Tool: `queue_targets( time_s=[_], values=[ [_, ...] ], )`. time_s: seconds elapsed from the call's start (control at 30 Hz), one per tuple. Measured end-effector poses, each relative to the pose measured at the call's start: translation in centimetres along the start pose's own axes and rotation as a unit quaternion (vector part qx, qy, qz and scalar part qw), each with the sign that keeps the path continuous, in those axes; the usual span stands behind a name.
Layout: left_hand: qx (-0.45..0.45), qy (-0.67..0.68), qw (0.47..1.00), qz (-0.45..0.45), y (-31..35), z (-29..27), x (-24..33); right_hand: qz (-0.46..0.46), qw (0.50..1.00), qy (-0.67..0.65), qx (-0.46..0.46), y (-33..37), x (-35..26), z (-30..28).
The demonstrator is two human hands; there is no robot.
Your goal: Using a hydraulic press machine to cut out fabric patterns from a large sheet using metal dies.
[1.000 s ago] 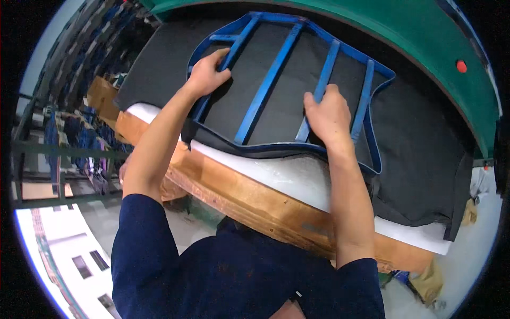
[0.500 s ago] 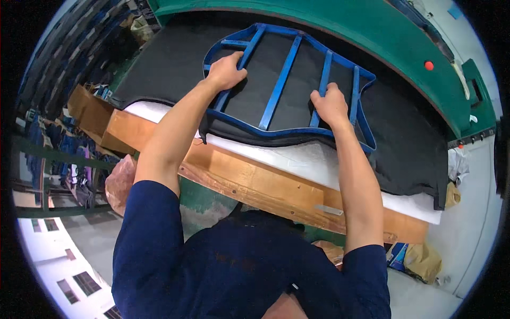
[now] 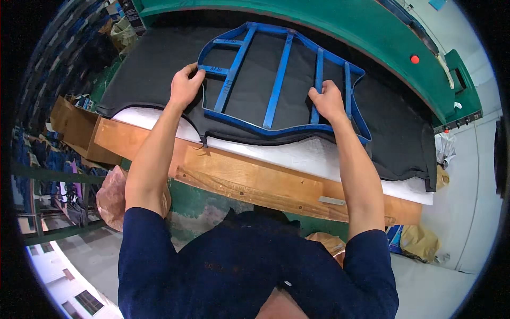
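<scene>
A blue metal cutting die (image 3: 275, 87), a curved outline strip with several crossbars, lies on black sheet material (image 3: 151, 69). At the die's left rim is my left hand (image 3: 186, 87), its thumb and fingers closed against the outer edge by a short side bar. My right hand (image 3: 328, 101) is wrapped around a crossbar on the right side, thumb on the left of the bar and fingers over it. The sheet's near edge is cut in a wavy curve, with a narrow tail hanging beside the left forearm. The undersides of the fingers are hidden.
Under the black sheet, a white layer (image 3: 313, 159) rests on a wooden board (image 3: 239, 173). A green machine beam (image 3: 340, 34) with a red button (image 3: 415, 59) arches behind. At the left are a cardboard box (image 3: 79, 127) and a pinkish bag (image 3: 112, 196); a tan bag (image 3: 419, 242) sits lower right.
My left hand has shifted left, from an inner crossbar to the die's outer left rim. The right hand stays on its crossbar. The whole view has turned slightly.
</scene>
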State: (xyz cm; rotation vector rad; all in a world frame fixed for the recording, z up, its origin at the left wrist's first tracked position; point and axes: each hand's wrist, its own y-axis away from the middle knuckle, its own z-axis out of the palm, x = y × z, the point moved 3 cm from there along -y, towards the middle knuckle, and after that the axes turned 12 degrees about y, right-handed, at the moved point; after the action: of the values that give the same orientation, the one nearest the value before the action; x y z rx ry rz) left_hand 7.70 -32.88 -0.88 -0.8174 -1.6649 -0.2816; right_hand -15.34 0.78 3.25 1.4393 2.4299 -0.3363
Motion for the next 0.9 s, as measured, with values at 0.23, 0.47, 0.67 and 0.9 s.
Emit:
queue_targets(
  time_s=[0.23,0.47,0.67,0.9],
  values=[
    [0.005,0.015,0.999,0.035,0.2,-0.4,-0.6,-0.023,0.998,-0.031,0.059,-0.5,0.6,0.8],
    [0.003,0.024,0.999,0.027,0.6,-0.3,0.3,0.013,1.0,-0.01,-0.016,-0.2,0.2,0.1],
    [0.015,0.069,0.997,0.011,0.5,-0.5,-0.2,-0.019,0.998,-0.018,0.058,-0.2,0.1,0.6],
    [0.0,0.016,0.999,0.048,0.2,-0.2,1.0,0.008,1.0,-0.01,0.024,0.0,0.2,0.1]
  ],
)
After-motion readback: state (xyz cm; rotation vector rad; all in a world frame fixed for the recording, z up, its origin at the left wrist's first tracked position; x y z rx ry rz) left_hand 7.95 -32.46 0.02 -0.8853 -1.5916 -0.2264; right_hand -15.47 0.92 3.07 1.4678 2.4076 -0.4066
